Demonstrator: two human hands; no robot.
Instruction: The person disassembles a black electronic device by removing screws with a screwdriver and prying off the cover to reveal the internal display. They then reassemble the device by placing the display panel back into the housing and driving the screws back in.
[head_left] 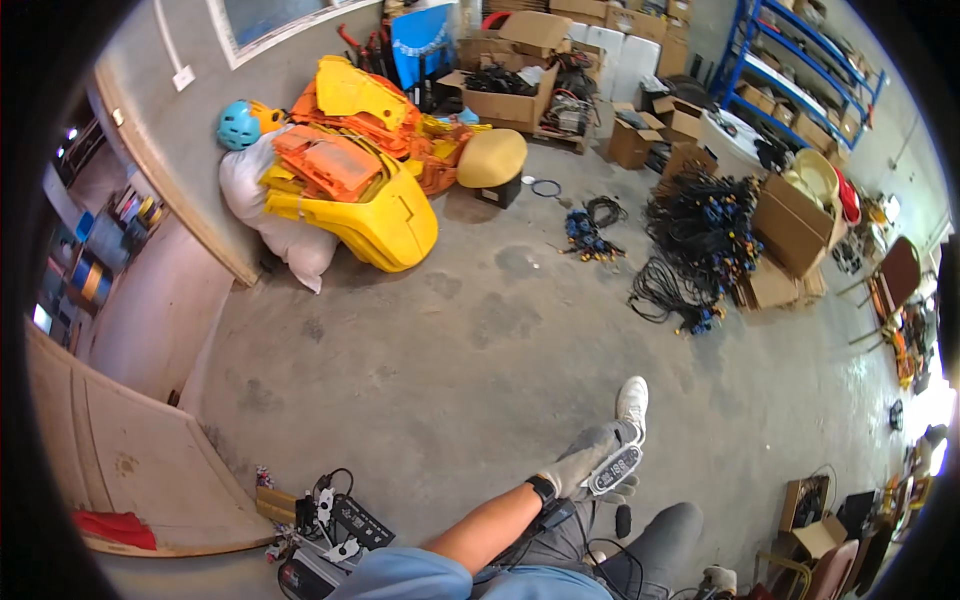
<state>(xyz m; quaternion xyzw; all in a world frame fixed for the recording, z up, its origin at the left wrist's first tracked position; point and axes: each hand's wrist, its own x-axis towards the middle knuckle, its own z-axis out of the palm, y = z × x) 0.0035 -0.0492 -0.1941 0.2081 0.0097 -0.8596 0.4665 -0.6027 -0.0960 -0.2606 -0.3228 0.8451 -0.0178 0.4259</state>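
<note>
My left hand (570,470), in a pale grey glove with a black watch at the wrist, grips an oval display panel (614,469). The panel has a dark face with lit digits and a light rim. Gloved fingertips (626,488) show past its lower right side; I cannot tell which hand they belong to. At the bottom edge a small grey and white gloved shape (718,578) may be my right hand; its fingers cannot be made out. Black cables (590,535) and a dark box-shaped part (556,514) lie by my lap, below the panel.
Left of me stand a metal frame (325,520) and a wooden tabletop (150,470) with a red cloth. Yellow and orange plastic shells (385,215) are heaped ahead. Black cable bundles (705,230) and cardboard boxes (795,225) sit right, before a blue shelf (790,70). A chair (893,280) stands far right.
</note>
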